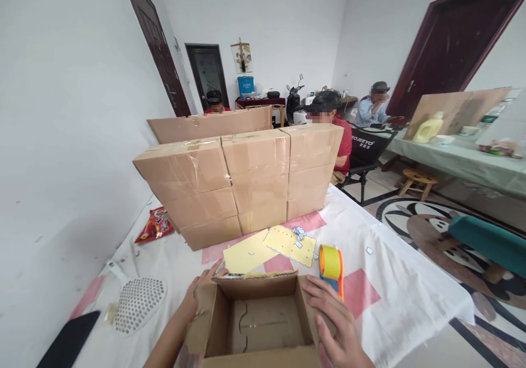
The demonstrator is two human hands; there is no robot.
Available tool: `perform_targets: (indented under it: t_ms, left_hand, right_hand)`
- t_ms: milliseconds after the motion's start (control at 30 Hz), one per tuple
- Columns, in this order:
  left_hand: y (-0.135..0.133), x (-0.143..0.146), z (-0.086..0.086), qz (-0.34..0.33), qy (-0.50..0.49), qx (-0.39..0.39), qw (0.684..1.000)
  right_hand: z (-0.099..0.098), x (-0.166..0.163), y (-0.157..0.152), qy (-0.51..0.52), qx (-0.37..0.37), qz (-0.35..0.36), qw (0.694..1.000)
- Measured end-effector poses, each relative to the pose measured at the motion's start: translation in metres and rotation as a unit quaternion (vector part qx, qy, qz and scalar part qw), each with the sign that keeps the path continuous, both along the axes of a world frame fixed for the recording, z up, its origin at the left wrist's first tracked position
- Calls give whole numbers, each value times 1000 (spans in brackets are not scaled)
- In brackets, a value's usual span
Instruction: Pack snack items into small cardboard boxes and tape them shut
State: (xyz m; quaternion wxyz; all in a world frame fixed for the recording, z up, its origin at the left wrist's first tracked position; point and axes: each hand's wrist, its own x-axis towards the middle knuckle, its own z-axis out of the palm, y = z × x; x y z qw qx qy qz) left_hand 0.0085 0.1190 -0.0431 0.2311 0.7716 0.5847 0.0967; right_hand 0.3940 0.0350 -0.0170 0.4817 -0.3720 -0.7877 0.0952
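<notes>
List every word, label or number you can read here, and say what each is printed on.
"ROJEEYO": white letters on the back of the black chair, first letter possibly hidden.
Red snack packet: print too small to read.
Blue bin at the far wall: label blurred.
Cardboard boxes: no print visible.

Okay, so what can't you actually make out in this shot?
Head view only:
- Open carton: near wall cut off by the bottom edge.
- Left hand: fingers partly hidden behind a flap.
- Right hand: wrist cut off below.
- Tape dispenser: its blade too small to see.
- Yellow sheets: markings too small.
</notes>
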Motion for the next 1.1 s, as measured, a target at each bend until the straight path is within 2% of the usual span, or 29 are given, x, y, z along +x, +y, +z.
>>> perform_targets:
  t_ms: [133, 233, 333, 467, 533, 600, 667, 767, 867, 1000, 1100]
  left_hand:
    - [9, -9, 11, 26, 76, -7, 997]
    - [-4, -25, 35, 85, 74, 24, 993]
    - [-31, -42, 84, 161, 79, 124, 976]
    - [-65, -44, 169, 213, 65, 251, 942]
    - [-80, -32, 200, 234, 13, 260, 937]
    - [-95, -11, 215, 211, -55, 226, 950]
    - [-108, 17, 219, 143, -99, 153, 973]
    - [-119, 60, 217, 52, -93, 80, 991]
    - [-114, 89, 211, 28, -67, 65, 995]
    - [-93, 99, 190, 12, -46, 50, 998]
    - [-82, 97, 167, -73, -51, 41, 995]
  right_hand:
    - [-1, 1, -2, 15, 9, -12, 1000]
    - [2, -2, -3, 34, 4, -15, 999]
    - [6, -7, -1, 61, -11, -13, 998]
    - [5, -12, 3, 104, -31, -8, 994]
    - [2, -14, 4, 121, -43, -5, 992]
    - [-1, -16, 3, 136, -52, -3, 989]
    - [-3, -16, 1, 147, -56, -3, 988]
    - [-2, -15, -2, 144, -58, 3, 988]
    - [1, -13, -4, 136, -54, 7, 989]
    - [2, -16, -6, 143, -60, 3, 988]
    - [0, -20, -7, 158, -69, -9, 985]
